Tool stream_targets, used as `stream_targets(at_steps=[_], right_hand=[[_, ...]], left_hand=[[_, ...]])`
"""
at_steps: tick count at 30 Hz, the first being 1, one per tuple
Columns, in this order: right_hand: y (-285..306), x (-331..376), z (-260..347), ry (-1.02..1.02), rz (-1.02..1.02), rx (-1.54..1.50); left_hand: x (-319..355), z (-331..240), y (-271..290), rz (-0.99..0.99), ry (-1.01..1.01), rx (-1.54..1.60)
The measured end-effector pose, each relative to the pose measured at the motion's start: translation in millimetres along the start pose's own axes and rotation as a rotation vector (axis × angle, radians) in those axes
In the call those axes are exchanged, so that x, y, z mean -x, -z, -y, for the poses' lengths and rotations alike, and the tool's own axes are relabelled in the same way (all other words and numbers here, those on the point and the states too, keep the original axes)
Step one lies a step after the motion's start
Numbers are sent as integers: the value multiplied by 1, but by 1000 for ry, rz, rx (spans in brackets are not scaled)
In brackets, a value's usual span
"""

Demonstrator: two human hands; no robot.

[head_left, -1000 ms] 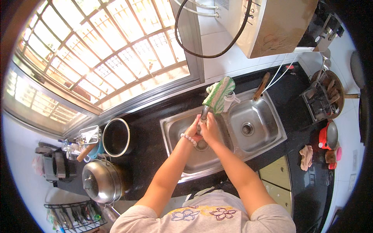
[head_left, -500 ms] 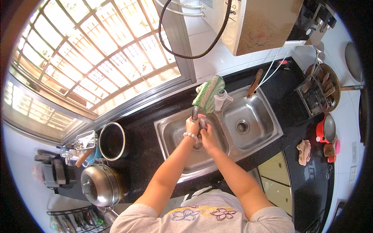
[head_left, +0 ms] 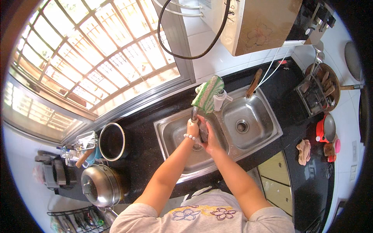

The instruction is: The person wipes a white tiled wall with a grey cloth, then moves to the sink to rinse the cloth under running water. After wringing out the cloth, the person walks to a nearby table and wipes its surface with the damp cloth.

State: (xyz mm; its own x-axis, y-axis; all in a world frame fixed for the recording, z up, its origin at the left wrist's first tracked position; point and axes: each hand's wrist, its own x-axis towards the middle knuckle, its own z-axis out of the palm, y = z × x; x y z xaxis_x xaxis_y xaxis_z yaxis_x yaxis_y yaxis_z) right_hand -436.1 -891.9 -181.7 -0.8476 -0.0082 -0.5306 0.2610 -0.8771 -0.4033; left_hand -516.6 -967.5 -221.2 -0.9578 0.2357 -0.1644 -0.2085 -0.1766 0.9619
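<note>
Both my hands are together over the left basin (head_left: 173, 136) of a steel double sink, right under the metal faucet spout (head_left: 194, 113). My left hand (head_left: 192, 127), with a pale bead bracelet (head_left: 189, 136) at the wrist, is partly covered by the spout, and its fingers are hidden. My right hand (head_left: 210, 136) looks wet; its fingers stretch upward, the palm turned toward the left hand. Between the palms shows a dark, shiny patch that I cannot make out. A green-and-white striped cloth (head_left: 210, 93) hangs over the faucet beside a white fitting (head_left: 220, 101).
The right basin (head_left: 248, 116) has a drain. Left on the black counter (head_left: 142, 128) stand a dark round pot (head_left: 112, 141) and a lidded steel pot (head_left: 97, 186). At right are a wire basket (head_left: 311, 95), a red pan (head_left: 325, 129) and a crumpled cloth (head_left: 303, 151).
My right hand has turned and its fingers have moved up closer to the spout, with the palm now more upright. The left hand has barely shifted.
</note>
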Motion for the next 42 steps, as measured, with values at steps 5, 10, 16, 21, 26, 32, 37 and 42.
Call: stream_targets(at_steps=[5, 10, 16, 21, 26, 32, 37, 42], right_hand=[[-13, 0, 10, -36, 60, 232], [3, -34, -2, 346, 187, 629], [-2, -47, -6, 621, 63, 1415], [-39, -37, 2, 628, -158, 1645], [-32, -68, 1, 235, -293, 1384], [-40, -35, 8, 770, 325, 1468], [-39, -39, 15, 805, 304, 1337], [-37, -47, 9, 723, -124, 1444]], left_hand=[[3, 9, 16, -93, -262, -298], [13, -2, 36, 69, 16, -117], [38, -37, 49, 9, 408, 164], [41, -41, 46, 53, 476, 329], [42, -27, 33, -37, 361, 59], [22, -42, 50, -89, 536, 313], [21, -58, 31, 13, 601, 389], [31, -28, 21, 89, 585, 435]])
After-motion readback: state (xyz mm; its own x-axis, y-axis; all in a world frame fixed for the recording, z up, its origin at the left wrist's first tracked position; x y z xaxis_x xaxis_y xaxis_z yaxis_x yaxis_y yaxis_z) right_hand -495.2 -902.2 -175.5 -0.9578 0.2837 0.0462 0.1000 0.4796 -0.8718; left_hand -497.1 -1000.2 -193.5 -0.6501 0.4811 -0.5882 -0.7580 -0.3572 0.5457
